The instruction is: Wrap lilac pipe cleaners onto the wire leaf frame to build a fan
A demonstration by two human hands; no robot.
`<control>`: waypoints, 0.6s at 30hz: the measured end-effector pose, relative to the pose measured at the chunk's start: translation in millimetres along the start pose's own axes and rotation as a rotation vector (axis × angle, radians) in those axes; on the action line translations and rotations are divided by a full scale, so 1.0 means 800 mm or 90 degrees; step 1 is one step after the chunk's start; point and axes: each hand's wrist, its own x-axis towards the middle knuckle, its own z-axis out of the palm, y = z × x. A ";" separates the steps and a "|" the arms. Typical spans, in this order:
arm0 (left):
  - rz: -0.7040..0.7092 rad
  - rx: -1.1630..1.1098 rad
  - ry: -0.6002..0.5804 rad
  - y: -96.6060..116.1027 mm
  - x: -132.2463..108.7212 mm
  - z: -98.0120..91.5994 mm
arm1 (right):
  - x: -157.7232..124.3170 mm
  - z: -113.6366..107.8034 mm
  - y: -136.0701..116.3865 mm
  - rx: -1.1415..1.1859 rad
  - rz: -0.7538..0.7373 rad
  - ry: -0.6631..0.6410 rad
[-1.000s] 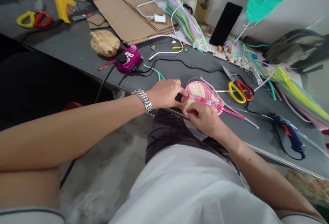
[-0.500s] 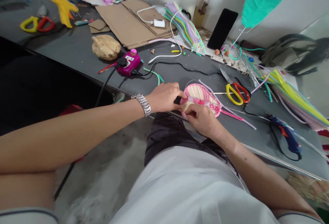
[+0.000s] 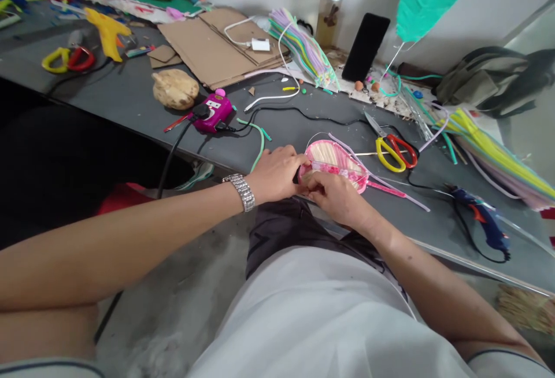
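A pink and cream leaf-shaped craft with a fuzzy pink rim and a pink stem lies near the table's front edge. My left hand, with a metal watch on its wrist, grips the leaf's left end between thumb and forefinger. Closed in a pinch, my right hand is at the near side of the leaf, close to the left fingertips. It covers part of that side, and what lies exactly under its fingertips is hidden. A lilac pipe cleaner runs along the leaf's far edge.
Scissors with yellow and red handles lie just right of the leaf. A blue glue gun with a cord rests farther right. Left stand a purple power socket and a gourd-like object. Pipe cleaner bundles and a phone are behind.
My right hand has shifted slightly left, its fingertips closer to the left hand. The left hand still grips the leaf's end. The view has turned a little.
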 end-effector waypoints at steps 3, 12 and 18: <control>0.012 0.022 0.010 0.002 -0.002 0.000 | -0.003 -0.005 -0.002 -0.028 -0.036 0.002; 0.020 0.033 0.008 0.001 0.000 0.000 | -0.009 -0.020 0.005 -0.102 -0.099 -0.019; 0.018 0.041 -0.001 0.001 0.003 -0.002 | -0.014 -0.014 0.016 -0.088 -0.102 0.003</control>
